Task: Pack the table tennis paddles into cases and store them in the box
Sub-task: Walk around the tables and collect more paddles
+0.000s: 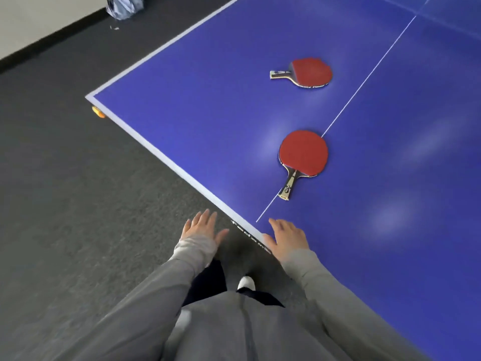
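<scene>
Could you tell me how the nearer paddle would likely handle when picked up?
The nearer paddle looks stiff and probably light: a thin flat blade. Lying flat on the table, it likely will not roll or tip.

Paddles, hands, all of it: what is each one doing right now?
near paddle, lying flat on the table, red side up, handle toward the person, across the white line
far paddle, lying flat, red side up, handle pointing left
left hand, open, fingers spread, holding nothing, over the floor
right hand, open, holding nothing, at the table's near edge
</scene>
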A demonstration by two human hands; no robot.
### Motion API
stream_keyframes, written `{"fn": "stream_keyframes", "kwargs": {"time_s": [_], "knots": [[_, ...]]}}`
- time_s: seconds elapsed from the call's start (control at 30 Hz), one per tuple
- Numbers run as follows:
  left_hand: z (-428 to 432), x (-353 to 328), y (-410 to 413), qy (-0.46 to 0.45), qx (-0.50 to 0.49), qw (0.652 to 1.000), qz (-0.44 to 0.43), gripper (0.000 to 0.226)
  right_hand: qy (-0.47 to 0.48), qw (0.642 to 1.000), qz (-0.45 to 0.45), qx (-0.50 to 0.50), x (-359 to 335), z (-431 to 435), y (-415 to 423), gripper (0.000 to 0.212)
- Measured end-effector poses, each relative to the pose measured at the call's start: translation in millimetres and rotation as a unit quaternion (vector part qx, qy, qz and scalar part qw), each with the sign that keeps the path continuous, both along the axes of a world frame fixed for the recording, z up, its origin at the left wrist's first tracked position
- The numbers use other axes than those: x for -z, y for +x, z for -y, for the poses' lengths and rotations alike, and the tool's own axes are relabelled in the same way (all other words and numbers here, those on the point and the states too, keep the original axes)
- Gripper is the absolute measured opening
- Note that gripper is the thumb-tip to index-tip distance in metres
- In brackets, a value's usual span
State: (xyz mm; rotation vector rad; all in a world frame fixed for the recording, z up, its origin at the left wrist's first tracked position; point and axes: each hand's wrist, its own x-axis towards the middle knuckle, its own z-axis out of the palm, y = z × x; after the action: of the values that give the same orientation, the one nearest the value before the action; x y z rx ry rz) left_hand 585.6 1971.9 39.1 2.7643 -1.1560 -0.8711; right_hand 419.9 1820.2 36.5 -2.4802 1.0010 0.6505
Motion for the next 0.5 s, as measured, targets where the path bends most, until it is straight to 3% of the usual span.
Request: {"fn": "stream_keyframes", "kwargs": {"time_s": [0.2,0.33,0.5], "knots": [[80,14,73,-0.009,0.118,0.993,0.003,0.068,-0.025,0.985,0.014,0.173,8,30,36,0.052],[123,19,134,-0.006,0.186,0.983,0.001,0.067,-0.030,0.926,0.060,0.371,6,53,66,0.048],[168,28,201,0.003,0.232,0.973,-0.002,0.068,-0.030,0.870,0.026,0.491,6,84,104,0.057]]}}
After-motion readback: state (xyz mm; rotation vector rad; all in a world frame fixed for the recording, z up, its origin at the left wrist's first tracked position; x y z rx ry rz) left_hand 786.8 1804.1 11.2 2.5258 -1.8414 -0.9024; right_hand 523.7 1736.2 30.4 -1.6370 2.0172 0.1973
